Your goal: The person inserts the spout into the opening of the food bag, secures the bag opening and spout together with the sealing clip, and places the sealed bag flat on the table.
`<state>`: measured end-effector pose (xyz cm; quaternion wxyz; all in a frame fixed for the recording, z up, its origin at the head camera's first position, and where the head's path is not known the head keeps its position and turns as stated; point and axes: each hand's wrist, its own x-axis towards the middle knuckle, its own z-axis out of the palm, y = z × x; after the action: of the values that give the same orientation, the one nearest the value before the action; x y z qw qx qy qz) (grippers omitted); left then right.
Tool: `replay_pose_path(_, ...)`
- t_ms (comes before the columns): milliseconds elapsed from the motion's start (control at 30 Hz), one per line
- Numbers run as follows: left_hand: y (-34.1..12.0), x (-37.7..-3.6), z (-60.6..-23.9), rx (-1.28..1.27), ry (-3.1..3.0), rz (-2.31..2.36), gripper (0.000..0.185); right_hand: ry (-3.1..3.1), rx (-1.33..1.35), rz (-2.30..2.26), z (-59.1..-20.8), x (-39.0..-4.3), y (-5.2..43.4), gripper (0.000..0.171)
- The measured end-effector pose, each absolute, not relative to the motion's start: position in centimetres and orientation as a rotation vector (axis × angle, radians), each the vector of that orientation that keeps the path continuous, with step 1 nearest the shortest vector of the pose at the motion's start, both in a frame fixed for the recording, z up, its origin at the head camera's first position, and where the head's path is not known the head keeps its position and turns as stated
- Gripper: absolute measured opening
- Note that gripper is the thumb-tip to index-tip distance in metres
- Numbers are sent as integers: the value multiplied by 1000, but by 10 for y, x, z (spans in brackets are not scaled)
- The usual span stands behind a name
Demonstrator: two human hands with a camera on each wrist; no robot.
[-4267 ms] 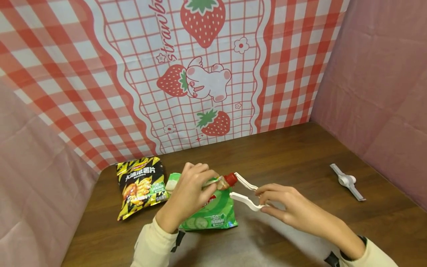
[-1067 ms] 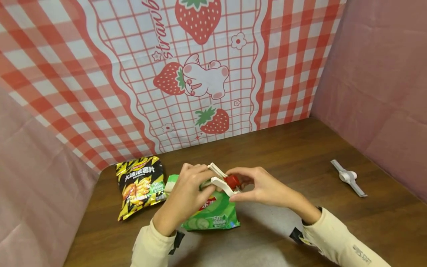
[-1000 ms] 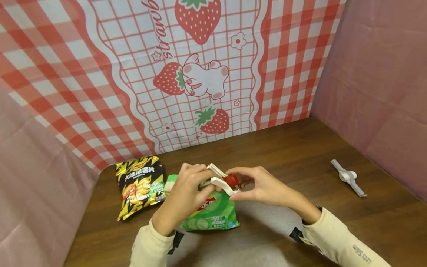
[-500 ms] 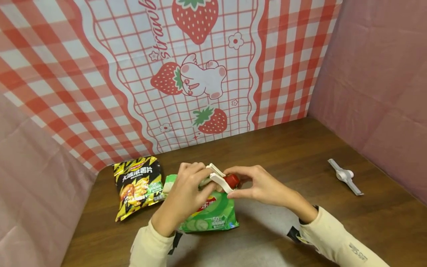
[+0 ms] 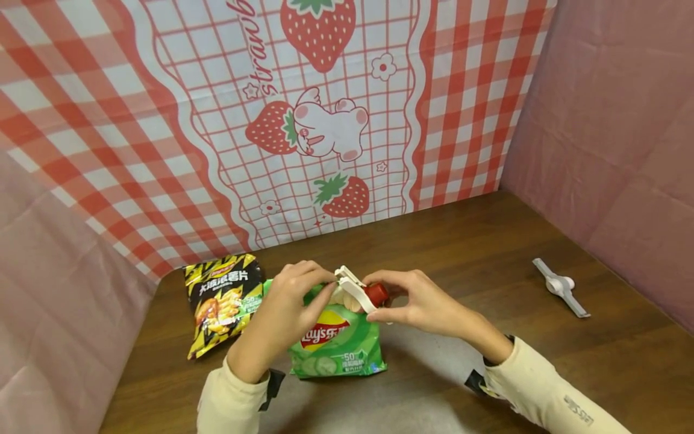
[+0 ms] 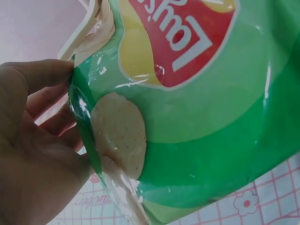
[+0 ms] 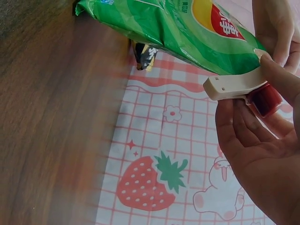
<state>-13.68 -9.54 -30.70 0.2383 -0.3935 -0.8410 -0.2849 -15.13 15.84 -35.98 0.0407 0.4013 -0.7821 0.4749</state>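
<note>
A green Lay's chip bag [image 5: 336, 337] stands tilted on the wooden table [image 5: 488, 253]; it fills the left wrist view [image 6: 201, 103] and shows in the right wrist view [image 7: 187, 33]. My left hand [image 5: 295, 295] pinches the bag's folded top at its left [image 6: 42, 122]. My right hand [image 5: 403, 301] pinches a white bag clip with a red hinge [image 5: 360, 292] that sits across the bag's top; the clip [image 7: 239, 84] is between thumb and fingers [image 7: 243, 126].
A black and yellow chip bag [image 5: 222, 301] lies flat left of the green one. A second white clip [image 5: 561, 292] lies at the table's right. Checked strawberry backdrop [image 5: 325, 120] stands behind; pink walls close both sides.
The clip, held wide open at the bag's right 4.3 s ago, now sits across the bag's top. In the last half second my left hand slid left, uncovering the bag's logo.
</note>
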Motion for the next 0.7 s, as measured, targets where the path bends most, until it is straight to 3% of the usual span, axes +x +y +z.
replay_pose_path(167,-94,-137,-308,-1048,-2316,-809,7,-2367,1245,1453,-362,-152,158,41)
replay_pose_path(433,-96,-136,-307,-1012,-2359,-894,43,-2355,1239,1417,-364,-154,158,42)
replay_pose_path(700,-92,-136,-309,-1064,-2354,-855,27,-2365,1216,1421,-365,-151,159,40)
